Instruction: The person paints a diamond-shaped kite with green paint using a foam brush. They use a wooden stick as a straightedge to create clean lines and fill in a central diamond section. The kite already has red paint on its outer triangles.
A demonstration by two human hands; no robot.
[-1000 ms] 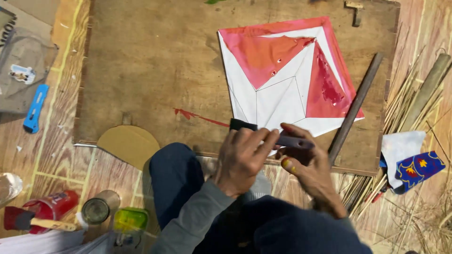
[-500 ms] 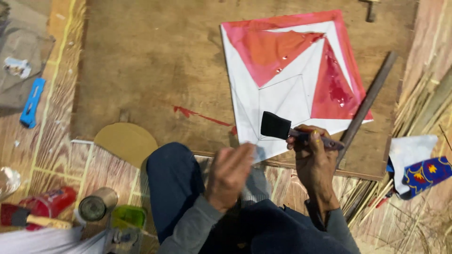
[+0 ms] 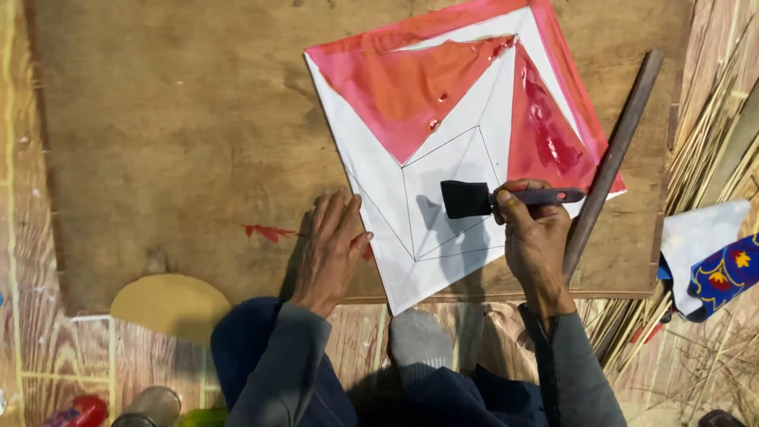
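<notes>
Head view:
My right hand (image 3: 536, 241): closed around the handle of the black brush (image 3: 506, 198); bristles point left, over the white part of the painted sheet (image 3: 443, 150).
My left hand (image 3: 330, 249): open, flat on the wooden board (image 3: 174, 134), fingertips touching the sheet's left edge.
Stick (image 3: 613, 162): just right of my right hand.

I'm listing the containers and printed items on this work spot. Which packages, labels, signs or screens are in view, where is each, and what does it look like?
No labels, signs or screens show.
Red container: bottom left edge, rounded, mostly cut off.
Grey round can: bottom edge beside it, top only.
Green container: bottom edge, right of the can, barely visible.
Patterned cloth: right edge, blue with red and yellow flowers.
</notes>
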